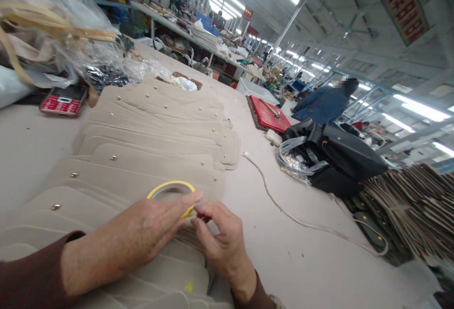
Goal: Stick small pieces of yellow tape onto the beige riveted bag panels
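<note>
My left hand (152, 226) is closed around a roll of yellow adhesive tape (156, 189), which stands tilted above a spread of beige flat panels (156, 162). Close by on its right, my right hand (225, 238) pinches thumb and forefinger together at the tape's edge; the bit between the fingertips is mostly hidden. The panels overlap in rows, with rounded corners and small metal studs. A small yellow piece (189, 287) shows on a panel below my hands.
Clear plastic wrapping (74, 11) and a red-and-black box (64, 100) lie at left. A hammer (270, 108) rests on a red board (267, 115). Rightward are a pale cord (280, 207), a black bag (340, 158) and stacked dark panels (407, 205). A person (321, 103) stands beyond.
</note>
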`<act>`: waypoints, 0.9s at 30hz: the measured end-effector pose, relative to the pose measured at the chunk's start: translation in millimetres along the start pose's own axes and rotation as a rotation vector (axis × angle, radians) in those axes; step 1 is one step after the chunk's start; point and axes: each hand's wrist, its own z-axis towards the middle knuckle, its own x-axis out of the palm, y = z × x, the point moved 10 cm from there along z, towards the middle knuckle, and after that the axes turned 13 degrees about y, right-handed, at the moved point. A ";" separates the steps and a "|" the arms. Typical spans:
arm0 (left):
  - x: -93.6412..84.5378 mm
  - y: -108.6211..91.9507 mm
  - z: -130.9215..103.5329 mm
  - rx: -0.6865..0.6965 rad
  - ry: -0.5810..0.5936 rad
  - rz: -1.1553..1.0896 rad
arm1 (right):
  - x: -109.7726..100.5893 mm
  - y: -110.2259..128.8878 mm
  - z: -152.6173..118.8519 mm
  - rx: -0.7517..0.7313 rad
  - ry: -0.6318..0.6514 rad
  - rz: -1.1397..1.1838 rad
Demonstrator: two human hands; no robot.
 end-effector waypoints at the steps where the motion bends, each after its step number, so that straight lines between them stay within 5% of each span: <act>1: 2.7 0.3 0.7 -0.014 0.018 -0.009 | 1.9 3.7 0.0 -0.035 -0.003 -0.031; 9: 24.8 11.3 3.7 -0.112 0.124 -0.066 | 9.1 14.0 -6.2 -0.135 -0.120 -0.316; 13: 12.3 5.4 7.8 -0.035 -0.028 0.002 | 4.8 14.0 -6.9 -0.073 -0.181 -0.289; 21: -17.2 -41.7 17.6 0.106 -0.192 0.142 | 6.4 -96.1 -33.8 0.816 -0.216 0.582; 27: -13.6 5.2 30.2 -0.134 -0.071 0.450 | -2.2 -129.3 -53.5 0.952 -0.150 0.632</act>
